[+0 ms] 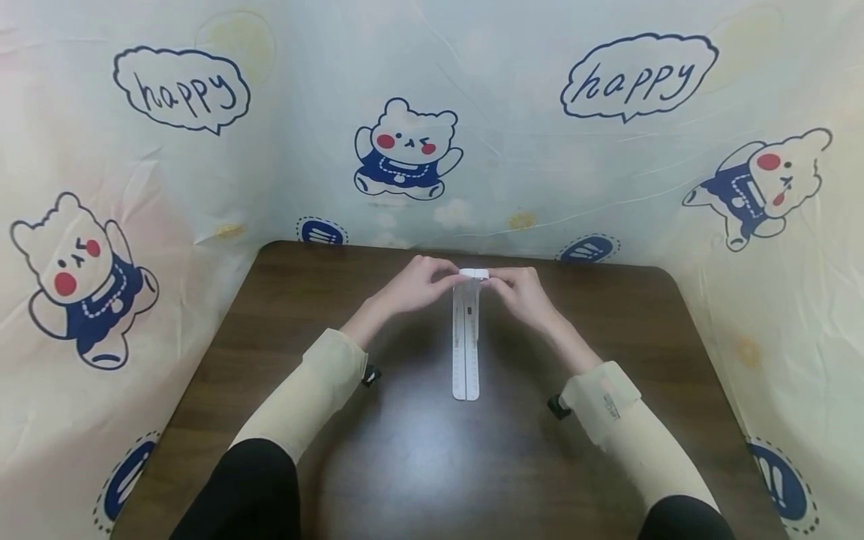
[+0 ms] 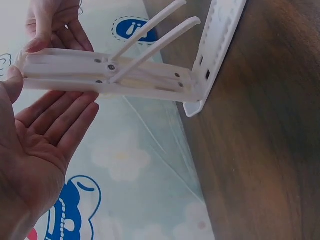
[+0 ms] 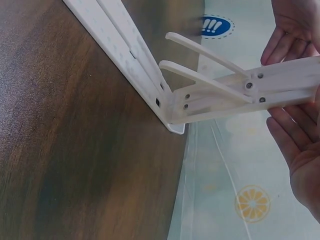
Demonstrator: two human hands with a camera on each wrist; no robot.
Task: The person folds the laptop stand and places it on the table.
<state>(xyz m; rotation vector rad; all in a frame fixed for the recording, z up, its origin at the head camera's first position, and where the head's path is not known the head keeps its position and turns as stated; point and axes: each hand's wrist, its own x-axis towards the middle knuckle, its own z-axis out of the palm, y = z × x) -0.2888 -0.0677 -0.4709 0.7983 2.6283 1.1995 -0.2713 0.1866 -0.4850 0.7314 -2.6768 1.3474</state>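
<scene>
A white folding stand point(image 1: 466, 341), like a laptop stand, is partly unfolded near the far edge of the table. Its perforated double base lies flat, while the other section point(image 2: 145, 75) rises at an angle from the hinge. Two slim prongs point(image 3: 207, 80) jut from the raised section toward the base. My left hand point(image 1: 421, 285) pinches the raised end from the left, thumb on the near face and fingers behind. From the right, my right hand point(image 1: 523, 295) holds that same end between thumb and fingers. In the right wrist view, the raised end runs out of frame.
The brown wooden table point(image 1: 432, 465) extends around the stand. A patterned cloth backdrop point(image 1: 506, 172) with bears and "happy" bubbles hangs behind and at both sides, close to the table's far edge. A dark wrist-camera piece point(image 1: 370, 375) sits by the left cuff.
</scene>
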